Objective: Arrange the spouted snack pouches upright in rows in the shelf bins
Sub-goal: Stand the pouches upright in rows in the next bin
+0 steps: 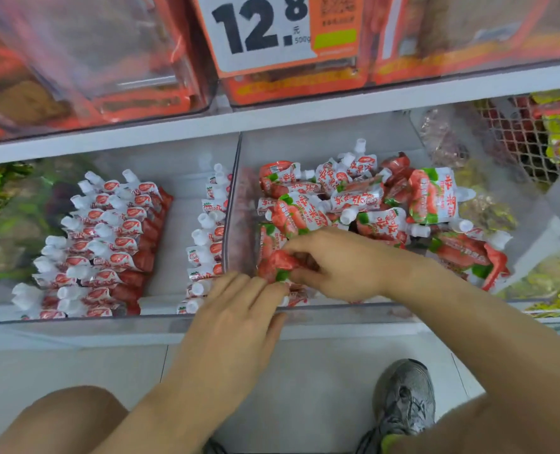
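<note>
The person crouched before a low shelf holding two clear plastic bins side by side. The left clear plastic bin (160, 317) already carried two tidy rows of red-and-white spouted snack pouches (108, 244) standing with their white caps up, plus a third row (206, 244) running along its right wall. The right clear plastic bin (354, 308) was another matter: a loose heap of red, white and green strawberry-print pouches (370, 204) lay flat and crossed over one another, spouts pointing every way.

The right hand (337, 267) reached into the near left corner of that right bin, its fingers and thumb curled round one crumpled red pouch (280, 262). The left hand (239, 309) rested at the bin's near rim just beside it, fingers fairly straight, the tips touching pouches at the front edge; whether it pinched anything could not be told.

By my reading, the step in hand was starting the first upright row in the right bin, at its near left corner. The next move would call for turning the gripped pouch spout-up and seating it against the bin wall, with the left hand bracing its neighbours so they did not topple. Most of the heap remained to be sorted
</note>
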### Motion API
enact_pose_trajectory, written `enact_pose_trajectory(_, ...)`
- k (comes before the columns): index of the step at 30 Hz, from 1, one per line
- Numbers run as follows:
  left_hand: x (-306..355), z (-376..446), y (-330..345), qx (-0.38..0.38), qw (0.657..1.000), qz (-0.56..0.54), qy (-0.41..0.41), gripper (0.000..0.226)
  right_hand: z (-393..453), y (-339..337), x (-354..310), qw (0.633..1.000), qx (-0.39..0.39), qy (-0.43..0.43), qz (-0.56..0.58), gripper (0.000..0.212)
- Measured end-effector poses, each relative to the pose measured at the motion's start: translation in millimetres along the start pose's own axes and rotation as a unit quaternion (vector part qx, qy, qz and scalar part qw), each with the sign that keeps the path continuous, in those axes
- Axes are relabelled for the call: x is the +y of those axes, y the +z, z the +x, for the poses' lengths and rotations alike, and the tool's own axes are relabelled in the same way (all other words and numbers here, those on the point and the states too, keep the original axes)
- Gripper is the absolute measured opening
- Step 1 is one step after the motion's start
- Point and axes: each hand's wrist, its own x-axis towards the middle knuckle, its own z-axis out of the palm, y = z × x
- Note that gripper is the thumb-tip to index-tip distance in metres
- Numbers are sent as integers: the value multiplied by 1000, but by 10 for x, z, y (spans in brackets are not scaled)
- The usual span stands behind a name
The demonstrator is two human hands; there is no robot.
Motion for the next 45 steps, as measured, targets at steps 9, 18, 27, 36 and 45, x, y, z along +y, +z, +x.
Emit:
enact_pose_trajectory(9, -63, 269, -367, 104, 951, -261, -131, 75, -192, -192, -188, 933, 100, -7, 346, 35)
enact_pose_trajectory(18, -223, 484, -303, 94, 940, -287, -161, 59, -229, -345, 10, 927, 145, 2, 345, 36)
enact_pose_trajectory(27, -91, 922, -121, -231, 971, 66, -9, 30, -585, -525, 340, 917, 219, 85, 324, 30)
enact_pose_trajectory(36, -65, 856, -169, -257, 966, 23, 18, 11, -582, -471, 312, 926, 205, 84, 306, 27)
enact_pose_trajectory(45, -113, 328, -200, -197, 980, -21, 16, 12, -149, 46, 48, 989, 55, 36, 136, 19)
